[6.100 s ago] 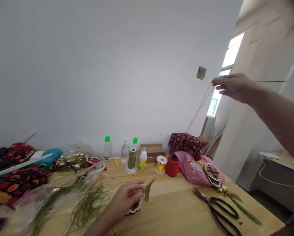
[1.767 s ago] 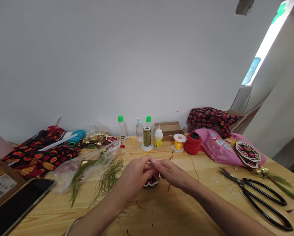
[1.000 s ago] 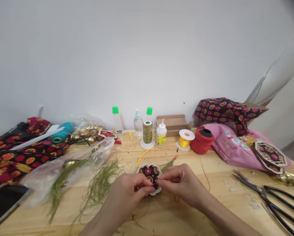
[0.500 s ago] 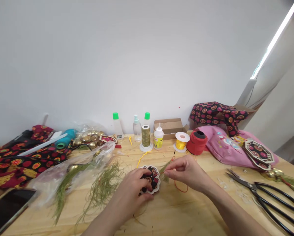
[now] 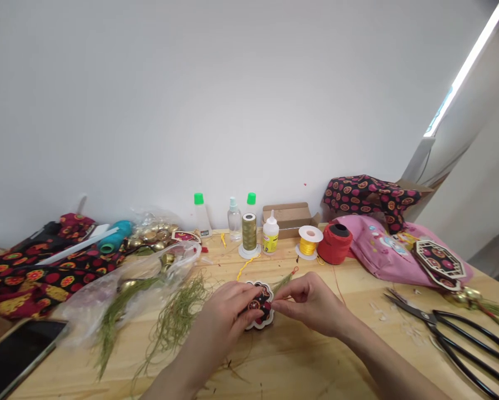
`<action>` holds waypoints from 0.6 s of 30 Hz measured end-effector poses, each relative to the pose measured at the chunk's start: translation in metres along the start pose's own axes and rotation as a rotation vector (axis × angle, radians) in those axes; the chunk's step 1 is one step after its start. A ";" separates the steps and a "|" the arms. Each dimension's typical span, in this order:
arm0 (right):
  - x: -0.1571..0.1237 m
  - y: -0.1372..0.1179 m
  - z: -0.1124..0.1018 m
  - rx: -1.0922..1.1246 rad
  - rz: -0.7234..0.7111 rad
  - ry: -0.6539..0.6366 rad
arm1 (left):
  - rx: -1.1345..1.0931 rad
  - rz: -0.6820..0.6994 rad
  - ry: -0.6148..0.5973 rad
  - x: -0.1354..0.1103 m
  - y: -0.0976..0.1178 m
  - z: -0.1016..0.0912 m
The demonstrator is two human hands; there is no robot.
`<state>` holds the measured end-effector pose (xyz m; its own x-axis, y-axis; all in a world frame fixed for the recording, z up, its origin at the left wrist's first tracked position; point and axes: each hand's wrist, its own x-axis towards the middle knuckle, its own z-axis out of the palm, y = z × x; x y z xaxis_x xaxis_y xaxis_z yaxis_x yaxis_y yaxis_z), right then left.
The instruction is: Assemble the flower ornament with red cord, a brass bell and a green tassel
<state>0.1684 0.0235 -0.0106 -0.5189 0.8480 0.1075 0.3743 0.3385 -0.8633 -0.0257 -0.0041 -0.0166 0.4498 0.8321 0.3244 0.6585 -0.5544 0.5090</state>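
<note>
My left hand (image 5: 226, 319) grips a small scalloped ornament (image 5: 261, 303) with a dark floral pattern and white rim, just above the wooden table (image 5: 308, 361). My right hand (image 5: 312, 303) is pinched at the ornament's right edge, fingers closed on a thin red thread that I can barely see. A green tassel (image 5: 283, 281) with a red end sticks out behind the ornament toward the back right.
Glue and spray bottles (image 5: 270, 234), an olive thread spool (image 5: 248, 233), a yellow spool (image 5: 309, 241) and red spool (image 5: 335, 243) line the back. Black scissors (image 5: 453, 333) lie right. Green tassel strands in a plastic bag (image 5: 149, 278), patterned fabric (image 5: 33, 266) and a phone (image 5: 11, 355) lie left.
My right hand, raised high pulling thread 6 s ago, came down to the ornament. In the last half second it moved back in from a short pull and pinches at the ornament's edge.
</note>
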 end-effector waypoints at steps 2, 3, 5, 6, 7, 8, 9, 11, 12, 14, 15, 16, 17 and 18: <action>0.000 0.000 0.001 -0.010 -0.009 -0.005 | 0.037 0.071 -0.023 0.000 0.000 0.002; 0.000 0.000 0.001 -0.016 -0.011 -0.008 | 0.055 0.086 -0.026 0.000 0.000 0.003; 0.000 0.000 0.001 -0.028 -0.008 -0.017 | 0.079 0.063 -0.013 -0.001 0.002 0.004; 0.000 0.000 0.001 -0.032 -0.005 -0.022 | 0.082 0.023 -0.001 -0.002 0.003 0.004; 0.000 0.000 0.000 -0.035 -0.005 -0.022 | 0.080 -0.025 0.012 -0.002 0.005 0.004; 0.000 0.001 0.000 -0.041 -0.013 -0.014 | 0.072 -0.072 0.021 -0.003 0.007 0.003; 0.000 0.001 0.000 -0.056 -0.028 0.004 | 0.063 -0.113 0.027 -0.003 0.008 0.003; -0.001 0.000 0.002 -0.093 -0.069 0.060 | 0.051 -0.168 0.036 -0.003 0.010 0.002; -0.001 0.000 0.004 -0.090 -0.082 0.083 | 0.052 -0.184 0.041 -0.003 0.011 0.002; -0.001 -0.002 0.010 -0.007 -0.075 0.091 | 0.070 -0.198 0.058 -0.003 0.012 0.002; -0.001 -0.002 0.014 0.060 -0.056 0.070 | 0.084 -0.197 0.066 -0.002 0.012 0.002; -0.002 -0.002 0.018 0.122 -0.033 0.043 | 0.098 -0.187 0.076 -0.002 0.012 0.002; -0.001 -0.002 0.022 0.158 -0.008 0.018 | 0.112 -0.169 0.086 -0.002 0.012 0.002; -0.001 -0.001 0.026 0.161 0.016 0.004 | 0.123 -0.143 0.100 -0.002 0.012 0.003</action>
<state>0.1488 0.0117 -0.0227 -0.5109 0.8545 0.0944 0.2542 0.2551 -0.9329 -0.0173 -0.0128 -0.0133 0.2879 0.8965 0.3367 0.7828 -0.4229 0.4566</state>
